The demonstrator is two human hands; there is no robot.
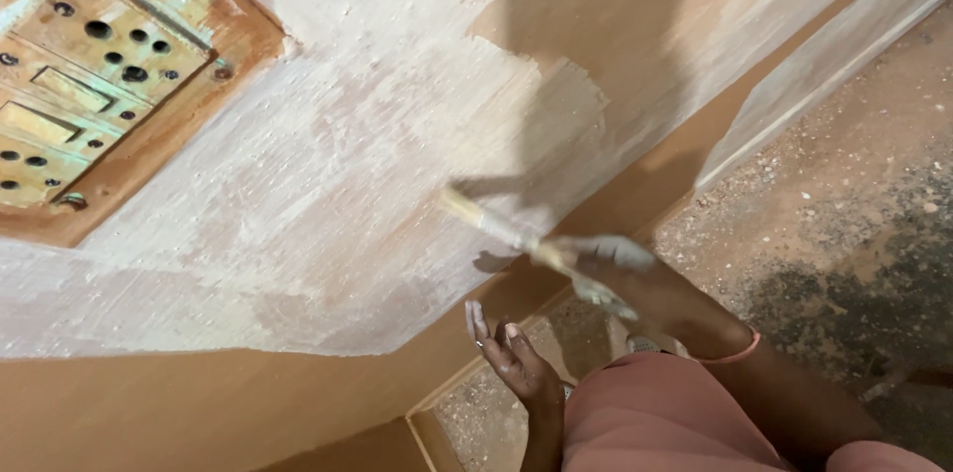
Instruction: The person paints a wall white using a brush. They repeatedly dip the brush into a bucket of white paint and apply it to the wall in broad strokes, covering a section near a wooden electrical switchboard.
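Right hand (608,269) gripped brush (496,229), mid-stroke coating wall (328,194); left hand (516,358) hung open, empty. Bare lower wall likely needed coating.

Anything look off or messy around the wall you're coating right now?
The switch and socket plate at upper left is smeared with orange paint and white coating. The white coat on the wall is streaky with ragged edges. The right hand holding the brush is coated white.
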